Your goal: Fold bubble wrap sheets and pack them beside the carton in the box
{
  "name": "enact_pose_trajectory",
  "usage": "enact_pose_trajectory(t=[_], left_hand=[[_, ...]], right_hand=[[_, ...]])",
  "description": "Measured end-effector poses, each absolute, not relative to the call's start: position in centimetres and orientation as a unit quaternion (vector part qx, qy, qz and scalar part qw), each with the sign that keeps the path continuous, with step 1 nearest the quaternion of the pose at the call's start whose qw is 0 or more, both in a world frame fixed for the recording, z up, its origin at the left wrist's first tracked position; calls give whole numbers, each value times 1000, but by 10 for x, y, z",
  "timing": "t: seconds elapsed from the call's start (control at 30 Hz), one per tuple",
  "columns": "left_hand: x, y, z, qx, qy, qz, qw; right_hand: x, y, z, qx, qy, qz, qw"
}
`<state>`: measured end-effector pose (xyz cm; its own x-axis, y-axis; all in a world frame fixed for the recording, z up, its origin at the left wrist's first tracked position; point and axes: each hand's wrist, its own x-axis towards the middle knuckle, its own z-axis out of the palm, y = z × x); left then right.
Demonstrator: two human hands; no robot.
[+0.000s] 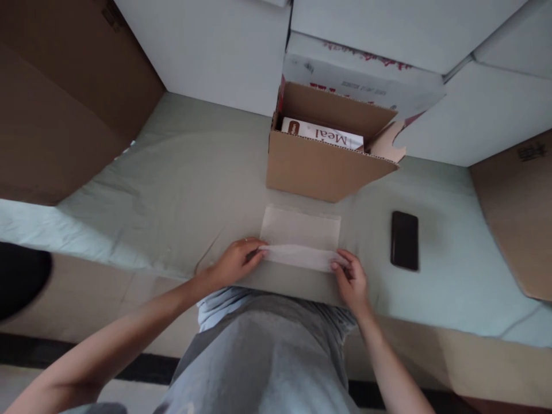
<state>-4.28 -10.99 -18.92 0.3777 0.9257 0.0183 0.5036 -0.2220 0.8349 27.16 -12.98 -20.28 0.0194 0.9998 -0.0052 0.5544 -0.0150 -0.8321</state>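
Note:
A thin, whitish, see-through sheet (302, 228) lies on the covered table right before me. Its near edge is raised or folded over into a narrow strip (299, 257); whether it is plastic or thin paper I cannot tell. My left hand (235, 261) pinches the left end of this strip between thumb and fingers. At the opposite end, my right hand (352, 282) grips the strip the same way, so it stretches between both hands. Just beyond the sheet stands an open cardboard box (319, 167) with a white box marked "Meal" (323, 133) inside.
A dark phone (405, 240) lies to the right on the pale green cloth (207, 167). White boxes (215, 52) line the back. Large brown cartons stand at the left (73, 109) and right (521, 213). A black round object (21, 280) is at the lower left.

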Motion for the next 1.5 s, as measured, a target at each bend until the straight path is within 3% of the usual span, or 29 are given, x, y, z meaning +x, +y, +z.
enact_pose_trajectory(t=[0.23, 0.47, 0.57, 0.7, 0.93, 1.2, 1.33, 1.5], left_hand=[[-26, -105, -189, 658, 594, 271, 376], [-20, -101, -194, 768, 594, 182, 153], [-25, -100, -195, 833, 515, 178, 89], [-37, -97, -196, 915, 358, 124, 138], [-48, -94, -202, 903, 341, 168, 199], [-47, -88, -188, 807, 435, 272, 292], [-40, -86, -192, 745, 527, 291, 289], [-31, -83, -196, 686, 619, 281, 261]], right_hand=[[261, -123, -210, -638, -668, 191, 330], [260, -113, -206, -578, -771, 97, 251], [260, -111, -204, -567, -784, 54, 246], [264, -108, -199, -510, -825, 32, 240], [277, -102, -197, -421, -885, 134, 150], [275, -94, -192, -514, -770, 255, 280], [268, -87, -195, -604, -682, 289, 294], [259, -79, -199, -617, -677, 261, 306]])
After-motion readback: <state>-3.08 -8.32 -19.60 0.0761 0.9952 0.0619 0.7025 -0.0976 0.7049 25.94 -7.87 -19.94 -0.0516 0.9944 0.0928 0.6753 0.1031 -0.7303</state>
